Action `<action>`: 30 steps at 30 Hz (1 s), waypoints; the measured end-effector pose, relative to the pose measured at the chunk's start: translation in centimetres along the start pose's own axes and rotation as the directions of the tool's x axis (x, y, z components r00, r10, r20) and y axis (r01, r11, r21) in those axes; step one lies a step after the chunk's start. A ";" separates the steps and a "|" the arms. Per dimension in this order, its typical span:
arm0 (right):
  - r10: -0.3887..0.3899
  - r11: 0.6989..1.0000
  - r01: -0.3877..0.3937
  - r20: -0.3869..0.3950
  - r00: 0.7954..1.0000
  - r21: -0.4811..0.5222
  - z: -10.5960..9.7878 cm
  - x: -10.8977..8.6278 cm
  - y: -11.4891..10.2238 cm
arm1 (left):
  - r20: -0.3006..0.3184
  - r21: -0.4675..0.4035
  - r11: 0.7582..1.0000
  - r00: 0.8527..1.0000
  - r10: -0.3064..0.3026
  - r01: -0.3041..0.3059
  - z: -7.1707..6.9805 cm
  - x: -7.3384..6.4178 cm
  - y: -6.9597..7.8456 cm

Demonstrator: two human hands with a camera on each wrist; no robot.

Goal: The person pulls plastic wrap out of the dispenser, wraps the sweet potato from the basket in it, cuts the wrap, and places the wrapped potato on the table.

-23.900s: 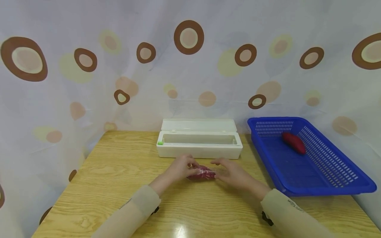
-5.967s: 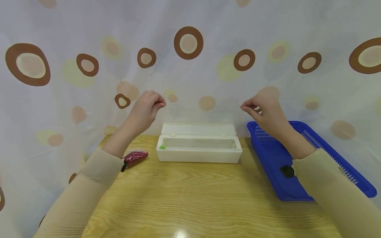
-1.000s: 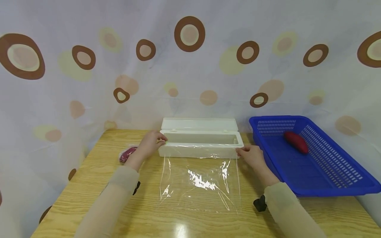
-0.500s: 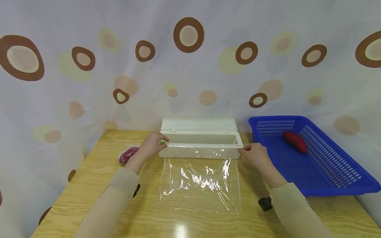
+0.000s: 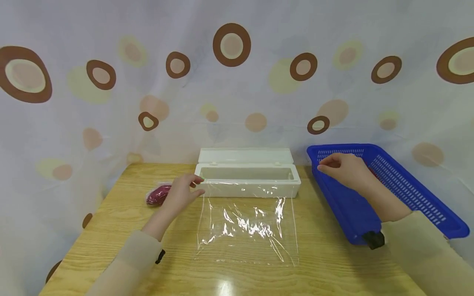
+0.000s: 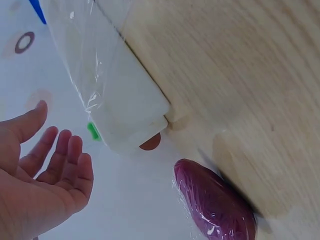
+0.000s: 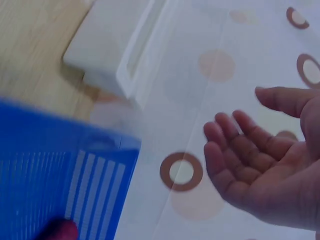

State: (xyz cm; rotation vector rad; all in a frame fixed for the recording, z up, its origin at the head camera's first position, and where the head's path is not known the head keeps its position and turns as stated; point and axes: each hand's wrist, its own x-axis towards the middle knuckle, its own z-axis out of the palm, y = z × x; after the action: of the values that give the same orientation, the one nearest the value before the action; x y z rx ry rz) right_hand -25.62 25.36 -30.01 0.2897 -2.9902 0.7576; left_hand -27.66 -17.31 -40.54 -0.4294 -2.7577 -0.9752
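My left hand is just off the left end of a white cling film dispenser, thumb and fingers apart, nothing between them. A small green slide cutter sits at that end, close to the fingertips in the left wrist view. From the dispenser a sheet of cling film spreads over its front and onto the table. My right hand hovers over the blue basket, fingers loosely bent and holding nothing. In the basket, a red sweet potato is mostly hidden by my right forearm in the head view.
A film-wrapped sweet potato lies on the wooden table, left of the dispenser and beside my left hand. The dispenser's lid stands up at the back, before a patterned curtain.
Earlier, both hands wrapped a sweet potato mid-table; it later lay at left. Film has since been drawn out. Now my right hand has left the dispenser for the basket; my left has released the cutter.
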 end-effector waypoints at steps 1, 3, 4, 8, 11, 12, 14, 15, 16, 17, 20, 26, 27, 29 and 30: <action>0.004 1.000 -0.005 0.014 1.000 0.014 -0.5 0.2 0.4 | 0.007 -0.012 1.000 1.000 -0.027 0.027 0.0 -0.5 0.0; 0.012 0.999 -0.014 0.035 0.999 0.041 -1.3 0.6 1.3 | 0.024 -0.027 0.998 0.998 -0.059 0.060 0.0 -1.4 -0.1; 0.013 0.998 -0.016 0.041 0.999 0.055 -1.7 0.8 1.9 | 0.035 -0.035 0.997 0.997 -0.073 0.074 0.0 -1.9 -0.2; 0.011 0.995 -0.015 0.040 0.999 0.100 -3.1 2.3 4.2 | 0.069 -0.064 0.991 0.991 -0.113 0.117 0.1 -3.7 -1.1; 0.004 0.995 -0.006 0.022 1.000 0.102 -3.8 3.4 6.2 | 0.121 -0.103 0.982 0.982 -0.145 0.157 0.3 -4.9 -1.9; 0.002 0.996 -0.003 0.011 1.000 0.089 -3.9 3.7 6.8 | 0.144 -0.116 0.979 0.978 -0.152 0.169 0.4 -5.3 -2.2; -0.005 0.999 0.006 -0.019 1.000 0.054 -4.1 4.2 8.1 | 0.185 -0.146 0.971 0.969 -0.163 0.191 0.6 -5.8 -2.7; -0.008 0.999 0.009 -0.035 0.999 0.040 -4.2 4.4 8.7 | 0.202 -0.164 0.966 0.965 -0.167 0.201 0.7 -6.1 -2.9; -0.015 0.999 0.017 -0.049 0.999 0.031 -4.2 4.6 9.3 | 0.218 -0.182 0.962 0.962 -0.164 0.205 0.7 -6.3 -3.0; -0.020 1.000 0.021 -0.062 0.998 0.020 -4.2 4.7 9.8 | 0.233 -0.200 0.957 0.959 -0.160 0.208 0.7 -6.5 -3.2; -0.030 0.999 0.031 -0.078 0.996 0.011 -4.2 4.8 11.3 | 0.288 -0.250 0.950 0.951 -0.114 0.190 0.8 -7.1 -3.4; -0.054 0.997 0.049 -0.098 0.994 -0.055 -3.9 4.5 14.6 | 0.407 -0.319 0.929 0.913 -0.045 0.187 1.1 -7.7 -3.1; -0.054 0.996 0.047 -0.106 0.993 -0.070 -3.8 4.4 15.1 | 0.418 -0.331 0.924 0.908 -0.038 0.191 1.1 -7.7 -3.1; -0.047 0.994 0.036 -0.111 0.993 -0.099 -3.8 4.2 16.1 | 0.432 -0.350 0.917 0.901 -0.024 0.192 1.2 -7.7 -3.1; -0.046 0.993 0.032 -0.115 0.992 -0.114 -3.7 4.1 16.6 | 0.441 -0.355 0.917 0.898 -0.010 0.184 1.3 -7.7 -3.1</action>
State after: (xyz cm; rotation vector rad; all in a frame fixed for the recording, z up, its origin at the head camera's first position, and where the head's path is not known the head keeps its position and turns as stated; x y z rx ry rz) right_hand -32.85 40.75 -34.12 0.2870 -2.8930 0.5796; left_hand -21.55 -20.39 -45.36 -0.6372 -2.9816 -1.6501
